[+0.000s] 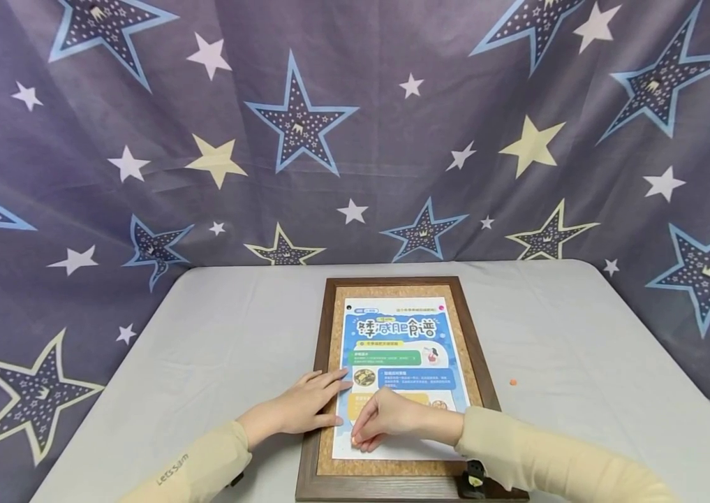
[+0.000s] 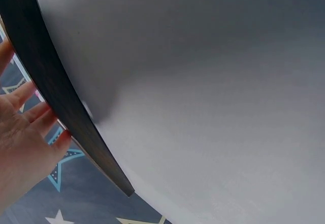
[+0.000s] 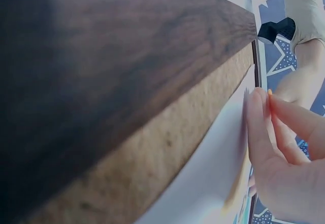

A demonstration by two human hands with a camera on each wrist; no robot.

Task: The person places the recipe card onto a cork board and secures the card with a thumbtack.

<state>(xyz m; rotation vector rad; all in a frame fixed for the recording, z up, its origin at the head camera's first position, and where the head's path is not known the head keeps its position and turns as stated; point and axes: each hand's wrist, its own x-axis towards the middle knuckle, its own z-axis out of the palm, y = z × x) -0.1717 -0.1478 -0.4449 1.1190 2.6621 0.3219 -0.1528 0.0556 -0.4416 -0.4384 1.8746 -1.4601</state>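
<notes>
A printed poster (image 1: 417,381) lies on a cork board (image 1: 392,467) with a dark wooden frame. My left hand (image 1: 309,405) rests across the left side of the frame, its fingers spread and their tips on the poster's left edge. At the poster's lower left corner, my right hand (image 1: 385,422) pinches a small orange pushpin (image 3: 270,92) between thumb and fingers; the digits cover most of it. A black pushpin (image 1: 348,307) sits at the poster's upper left corner and a pink pushpin (image 1: 441,307) at its upper right.
Right of the board, a small orange pushpin (image 1: 513,382) lies on the grey-covered table (image 1: 581,335). The frame's raised wooden border (image 1: 355,487) surrounds the cork. Behind the table hangs a star-patterned curtain (image 1: 380,175).
</notes>
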